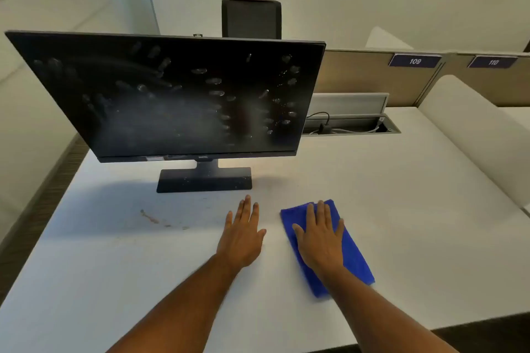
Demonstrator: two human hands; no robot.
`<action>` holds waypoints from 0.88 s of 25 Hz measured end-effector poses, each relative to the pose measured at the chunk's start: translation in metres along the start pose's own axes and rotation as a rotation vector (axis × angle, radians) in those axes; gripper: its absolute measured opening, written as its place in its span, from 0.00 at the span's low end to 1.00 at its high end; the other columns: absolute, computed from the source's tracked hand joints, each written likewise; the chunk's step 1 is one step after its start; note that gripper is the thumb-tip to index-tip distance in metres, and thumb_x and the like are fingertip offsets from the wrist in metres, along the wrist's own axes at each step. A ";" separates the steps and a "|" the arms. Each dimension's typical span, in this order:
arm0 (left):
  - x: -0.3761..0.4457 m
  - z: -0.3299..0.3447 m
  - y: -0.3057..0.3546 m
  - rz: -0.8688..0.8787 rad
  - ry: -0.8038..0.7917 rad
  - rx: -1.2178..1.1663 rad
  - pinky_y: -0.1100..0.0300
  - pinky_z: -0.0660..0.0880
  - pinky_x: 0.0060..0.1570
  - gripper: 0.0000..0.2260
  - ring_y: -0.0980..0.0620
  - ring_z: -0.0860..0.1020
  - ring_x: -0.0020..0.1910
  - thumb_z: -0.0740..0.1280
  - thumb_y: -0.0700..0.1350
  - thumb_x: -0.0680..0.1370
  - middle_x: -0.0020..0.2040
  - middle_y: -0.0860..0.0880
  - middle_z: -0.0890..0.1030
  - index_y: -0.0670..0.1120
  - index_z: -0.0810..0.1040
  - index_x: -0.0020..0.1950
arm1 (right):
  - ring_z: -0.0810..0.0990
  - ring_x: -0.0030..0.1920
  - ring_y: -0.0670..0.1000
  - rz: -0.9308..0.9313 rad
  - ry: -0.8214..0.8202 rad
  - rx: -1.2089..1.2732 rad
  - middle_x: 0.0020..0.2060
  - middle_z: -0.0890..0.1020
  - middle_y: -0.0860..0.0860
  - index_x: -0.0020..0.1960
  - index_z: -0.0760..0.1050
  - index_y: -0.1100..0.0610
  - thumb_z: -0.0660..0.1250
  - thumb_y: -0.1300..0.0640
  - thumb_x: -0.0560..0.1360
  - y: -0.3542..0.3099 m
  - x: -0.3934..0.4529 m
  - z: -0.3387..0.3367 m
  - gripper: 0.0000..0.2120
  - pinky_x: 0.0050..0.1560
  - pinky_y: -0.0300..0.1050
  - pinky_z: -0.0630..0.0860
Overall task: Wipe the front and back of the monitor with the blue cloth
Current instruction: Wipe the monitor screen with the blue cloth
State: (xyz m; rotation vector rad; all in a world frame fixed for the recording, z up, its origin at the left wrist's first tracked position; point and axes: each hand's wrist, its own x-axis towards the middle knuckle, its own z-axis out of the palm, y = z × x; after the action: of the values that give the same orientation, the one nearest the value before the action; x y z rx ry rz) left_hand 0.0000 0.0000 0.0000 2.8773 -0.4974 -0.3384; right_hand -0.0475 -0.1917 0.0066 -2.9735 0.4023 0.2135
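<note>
Wiping not started: right hand lies flat on blue cloth near desk front edge, left hand flat, empty. Next: grasp cloth, reach smudged monitor.

Both bare forearms reached forward side by side. The left hand lay palm down, fingers straight and close together, thumb out. The right hand lay palm down too, fingers straight, slightly spread.

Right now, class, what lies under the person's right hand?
The right hand rests flat, fingers straight, on the folded blue cloth, which lies on the white desk. The cloth's middle and the desk beneath it are hidden.
</note>
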 end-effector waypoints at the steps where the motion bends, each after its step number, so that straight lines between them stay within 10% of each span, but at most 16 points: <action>1: 0.004 0.001 0.009 0.014 -0.003 -0.019 0.46 0.44 0.77 0.33 0.46 0.40 0.80 0.50 0.60 0.83 0.80 0.47 0.35 0.48 0.39 0.81 | 0.44 0.82 0.57 0.040 0.018 0.004 0.83 0.44 0.55 0.83 0.43 0.54 0.45 0.36 0.83 0.009 -0.002 0.001 0.35 0.80 0.65 0.47; 11: 0.032 0.010 0.060 0.094 -0.231 -0.514 0.53 0.60 0.76 0.30 0.49 0.56 0.79 0.57 0.49 0.85 0.82 0.50 0.49 0.49 0.45 0.82 | 0.58 0.80 0.56 0.127 0.081 0.087 0.81 0.57 0.54 0.82 0.53 0.50 0.49 0.25 0.75 0.033 -0.020 0.031 0.44 0.75 0.59 0.61; 17: 0.039 0.005 0.055 -0.019 -0.198 -0.736 0.54 0.68 0.71 0.28 0.48 0.67 0.75 0.60 0.44 0.83 0.79 0.48 0.63 0.49 0.54 0.81 | 0.81 0.49 0.57 0.003 0.071 0.074 0.57 0.81 0.57 0.69 0.70 0.55 0.72 0.47 0.75 0.022 -0.021 0.038 0.26 0.41 0.50 0.80; 22: 0.038 -0.020 0.039 -0.114 -0.139 -0.812 0.60 0.76 0.58 0.20 0.53 0.78 0.57 0.66 0.46 0.80 0.63 0.48 0.79 0.46 0.71 0.72 | 0.74 0.64 0.50 0.060 0.079 0.426 0.68 0.73 0.51 0.78 0.61 0.53 0.57 0.55 0.83 -0.016 -0.003 0.014 0.23 0.66 0.45 0.72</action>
State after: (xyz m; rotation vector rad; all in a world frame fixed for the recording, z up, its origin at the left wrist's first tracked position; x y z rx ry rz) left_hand 0.0278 -0.0464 0.0213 2.1003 -0.1522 -0.5977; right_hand -0.0476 -0.1734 -0.0046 -2.5588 0.4779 0.0115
